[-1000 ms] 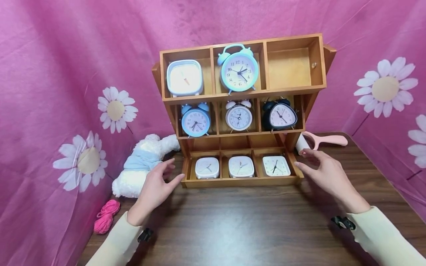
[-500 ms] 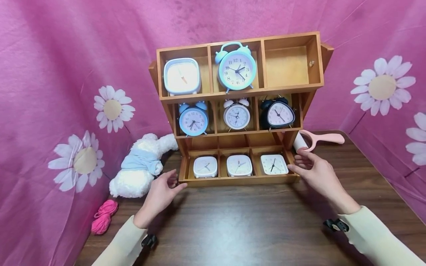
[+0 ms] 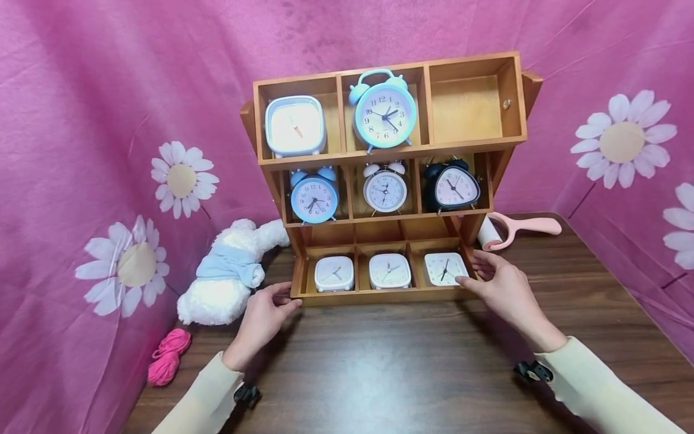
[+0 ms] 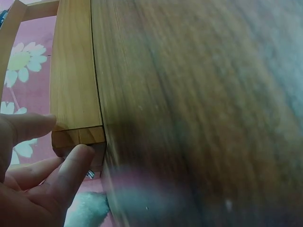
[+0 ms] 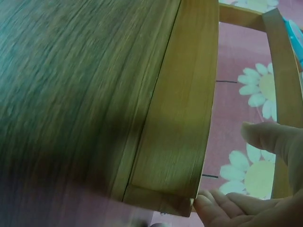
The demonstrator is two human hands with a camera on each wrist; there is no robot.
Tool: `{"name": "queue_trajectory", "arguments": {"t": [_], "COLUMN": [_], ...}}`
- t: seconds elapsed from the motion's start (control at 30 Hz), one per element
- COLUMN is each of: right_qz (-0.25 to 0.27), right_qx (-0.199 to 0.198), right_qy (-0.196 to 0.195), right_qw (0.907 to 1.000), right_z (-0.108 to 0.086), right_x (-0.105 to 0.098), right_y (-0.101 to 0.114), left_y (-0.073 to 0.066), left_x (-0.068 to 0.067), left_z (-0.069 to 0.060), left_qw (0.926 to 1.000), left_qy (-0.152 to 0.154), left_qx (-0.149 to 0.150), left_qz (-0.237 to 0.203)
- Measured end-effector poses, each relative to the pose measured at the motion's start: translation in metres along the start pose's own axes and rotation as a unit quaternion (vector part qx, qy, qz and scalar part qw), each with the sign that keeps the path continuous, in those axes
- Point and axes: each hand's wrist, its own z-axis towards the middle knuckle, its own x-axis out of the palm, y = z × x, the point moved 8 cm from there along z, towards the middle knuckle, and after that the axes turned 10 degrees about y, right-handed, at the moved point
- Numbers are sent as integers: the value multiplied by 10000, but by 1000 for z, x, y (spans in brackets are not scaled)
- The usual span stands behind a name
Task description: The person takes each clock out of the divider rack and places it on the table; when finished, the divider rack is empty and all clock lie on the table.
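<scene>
Pink flowered cloth (image 3: 217,78) hangs behind the dark table (image 3: 374,367), where I see the wooden shelf (image 3: 379,297) standing upright, eight of its compartments holding one clock (image 3: 385,116) each. My left hand (image 3: 262,316) grips its lower left corner between thumb and fingers; my right hand (image 3: 505,294) has thumb and fingers apart, fingertips touching the opposite end. A plush toy (image 3: 217,289) and pink yarn (image 3: 169,357) lie left, a roller (image 3: 526,226) right
</scene>
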Motion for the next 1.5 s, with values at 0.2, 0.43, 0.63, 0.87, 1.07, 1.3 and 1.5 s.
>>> {"name": "queue_trajectory", "arguments": {"t": [0.2,0.43,0.63,0.87,1.07,1.3,1.5], "right_qz": [31,17,-123,-154,-239,-305,-370], "right_qx": [236,338,336,579,520,456,480], "right_qy": [102,161,63,215,263,315,417], "right_qw": [9997,9993,9993,9980,9980,9980,9973], "right_z": [0,0,2,5,9,15,23], "right_x": [6,12,17,25,28,33,38], "right_y": [3,11,17,16,19,20,22], "left_y": [5,5,6,7,7,7,6], "left_x": [-1,1,2,2,2,1,1], "left_z": [1,4,4,4,3,3,3], "left_qw": [9998,9993,9993,9993,9994,9993,9992], "left_qy": [44,98,116,129,122,121,121], "left_qx": [-156,-317,-344,-327,-308,-321,-341], "left_qz": [-67,-145,-120,-127,-126,-175,-169]}}
